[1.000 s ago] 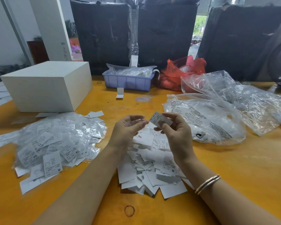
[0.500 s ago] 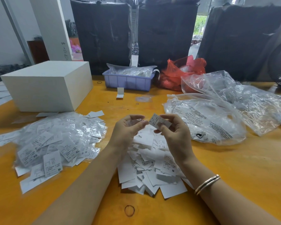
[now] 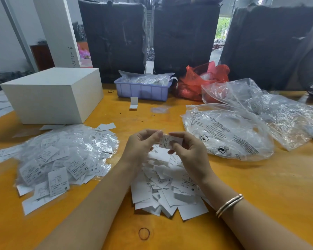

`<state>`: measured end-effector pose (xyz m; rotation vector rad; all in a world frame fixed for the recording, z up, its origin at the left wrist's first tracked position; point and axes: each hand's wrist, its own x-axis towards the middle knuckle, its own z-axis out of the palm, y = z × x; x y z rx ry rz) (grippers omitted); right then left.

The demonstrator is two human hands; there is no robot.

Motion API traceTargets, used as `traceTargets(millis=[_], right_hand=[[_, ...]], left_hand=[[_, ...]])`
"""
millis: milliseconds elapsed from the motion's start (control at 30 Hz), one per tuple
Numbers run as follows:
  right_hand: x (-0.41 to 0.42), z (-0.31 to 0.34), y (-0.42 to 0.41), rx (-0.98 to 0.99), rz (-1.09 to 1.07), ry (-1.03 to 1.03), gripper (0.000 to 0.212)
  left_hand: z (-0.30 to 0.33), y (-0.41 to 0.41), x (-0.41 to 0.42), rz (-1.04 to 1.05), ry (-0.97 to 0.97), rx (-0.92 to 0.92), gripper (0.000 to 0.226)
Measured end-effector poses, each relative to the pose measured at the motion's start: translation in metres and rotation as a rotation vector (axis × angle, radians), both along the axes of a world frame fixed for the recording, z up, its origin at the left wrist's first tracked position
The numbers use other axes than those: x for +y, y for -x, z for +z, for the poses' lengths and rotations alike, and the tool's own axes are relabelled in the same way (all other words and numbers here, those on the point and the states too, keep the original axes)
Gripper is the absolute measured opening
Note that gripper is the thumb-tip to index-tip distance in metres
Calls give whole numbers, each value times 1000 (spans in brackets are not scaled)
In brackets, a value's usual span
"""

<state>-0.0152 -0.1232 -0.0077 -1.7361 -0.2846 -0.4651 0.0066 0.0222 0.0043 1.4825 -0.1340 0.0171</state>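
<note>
Step in hand, as judged from the two heaps: sleeving of one size label (image 3: 170, 141). The label was held in the air between both hands, above the far edge of the loose label pile (image 3: 168, 192) at mid-desk (image 3: 260, 195).

Right hand (image 3: 190, 154): fingers (image 3: 177, 135) were clamped on the label's right half, with the printed face turned up.

Left hand (image 3: 141, 148): fingers were curled, with the tips brought to the label's left edge. Whether the label itself or a clear sleeve was pinched there could not be told, as any film was too faint to see.

Sleeved labels (image 3: 65, 156) were heaped well to the left, in front of the white box (image 3: 52, 94). Larger clear bags (image 3: 228, 134) were lying to the right. A blue tray (image 3: 143, 90) was set at the far side.

Next move, as judged:
- A sleeve mouth would have to be spread by the left fingers.
- The label would have to be fed in short edge first, kept square so no corner is caught on the film.
- A light pinch only would be called for, since paper and film are both thin and easily creased.
- The finished piece would then be dropped on the left heap and a fresh label taken from the loose pile.
</note>
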Motion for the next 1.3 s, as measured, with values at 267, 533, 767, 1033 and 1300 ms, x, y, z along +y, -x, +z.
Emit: traceTargets(millis=[267, 533, 767, 1033, 1300], right_hand=[[-1, 3, -1, 142, 123, -173, 22], [-14, 6, -4, 125, 109, -188, 27], [-21, 11, -6, -6, 17, -322, 27], [-16, 8, 0, -230, -54, 32, 29], [-13, 7, -1, -354, -164, 193, 25]], left_hand=[[1, 0, 2, -69, -18, -2, 25], [3, -3, 12, -173, -165, -51, 8], [-2, -5, 9, -68, -210, -196, 4], [-2, 0, 7, -22, -441, -438, 9], [-2, 1, 6, -31, -480, -468, 8]])
